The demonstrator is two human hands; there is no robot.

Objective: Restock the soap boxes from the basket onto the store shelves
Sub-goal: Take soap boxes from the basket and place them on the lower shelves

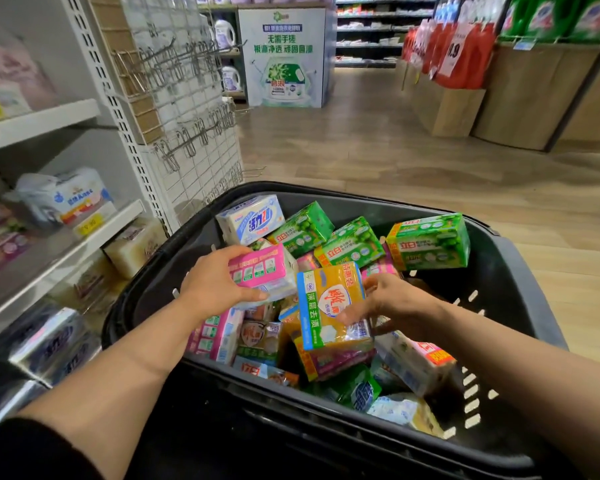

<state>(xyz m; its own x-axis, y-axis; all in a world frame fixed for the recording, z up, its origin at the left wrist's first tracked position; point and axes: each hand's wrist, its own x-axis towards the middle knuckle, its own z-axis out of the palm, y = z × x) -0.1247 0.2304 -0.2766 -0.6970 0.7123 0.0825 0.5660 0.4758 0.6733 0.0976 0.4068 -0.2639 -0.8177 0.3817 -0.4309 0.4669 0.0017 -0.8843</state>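
The black slotted plastic basket (pixel 499 271) looks matt, while its pink, green and orange film-wrapped soap packs (pixel 329 303) shine glossy. At nine o'clock stand smooth white painted-metal shelves (pixel 42 119); at one o'clock lies matt pale wood-plank flooring (pixel 378 150).

The green display board (pixel 284 57) reads "无需手搓". A white-and-blue soap box (pixel 253 220) shows "活力28"; green soap boxes (pixel 430 242) show "立白"; a red price sign (pixel 453 51) ends in "9.9".
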